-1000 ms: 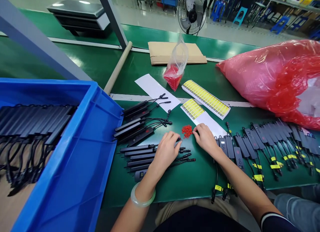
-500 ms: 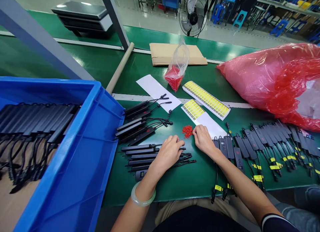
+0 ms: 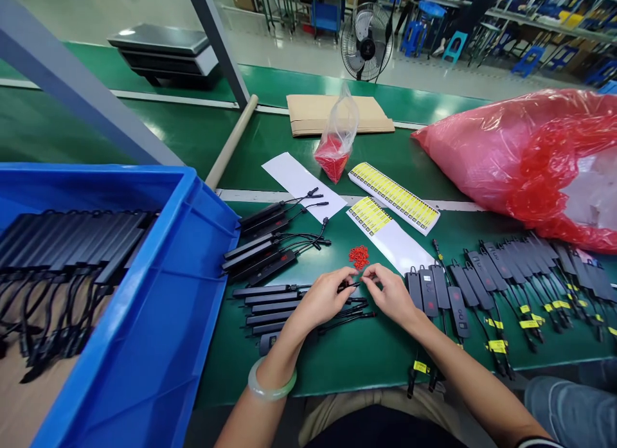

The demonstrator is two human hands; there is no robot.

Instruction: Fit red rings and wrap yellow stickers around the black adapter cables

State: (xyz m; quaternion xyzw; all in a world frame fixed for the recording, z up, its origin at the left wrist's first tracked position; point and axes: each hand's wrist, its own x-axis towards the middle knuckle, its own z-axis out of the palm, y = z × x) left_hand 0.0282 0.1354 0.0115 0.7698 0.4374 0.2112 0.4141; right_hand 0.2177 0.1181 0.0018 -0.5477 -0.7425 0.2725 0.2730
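Observation:
My left hand is closed on the end of a black cable whose tip points right, above a row of black, narrow electronic units with cables. Facing it, my right hand pinches thumb and forefinger together close to that tip; whatever is between them is too small to make out. Just beyond both hands lies a small pile of red rings or caps. Further black units with cables lie to the left.
At left stands a blue bin of black units. Units with yellow tags line the right side. Behind are yellow label sheets, white paper, a clear bag of red pieces, cardboard and a big red bag.
My right hand has moved from the edge of the red pile toward me, up to the cable tip. My left hand has shifted little and now holds the cable end slightly raised.

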